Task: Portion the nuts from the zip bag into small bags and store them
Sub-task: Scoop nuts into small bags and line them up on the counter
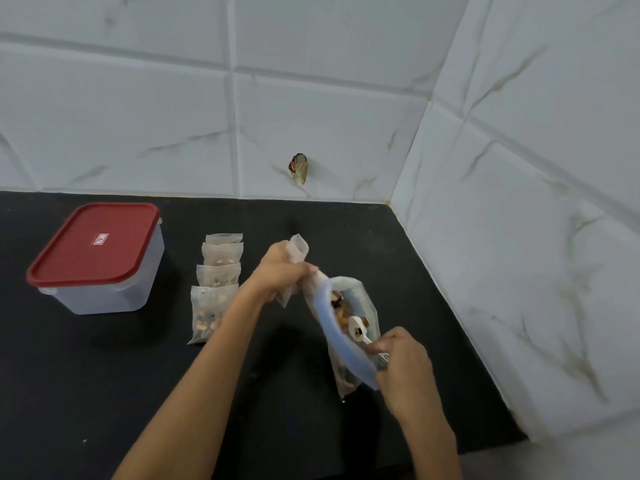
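The big zip bag (360, 306) with a blue zip rim stands open on the black counter, with mixed nuts inside. My right hand (405, 368) holds a small white scoop (356, 329) whose bowl is inside the bag's mouth among the nuts. My left hand (282, 270) grips an empty small clear bag (298, 249) together with the far edge of the zip bag's mouth. Several filled small bags (214, 285) lie in an overlapping row to the left of my left arm.
A clear plastic box with a red lid (97, 251), shut, stands at the left of the black counter (104, 393). White tiled walls close the back and right sides. A small dark stub (298, 168) sticks out of the back wall.
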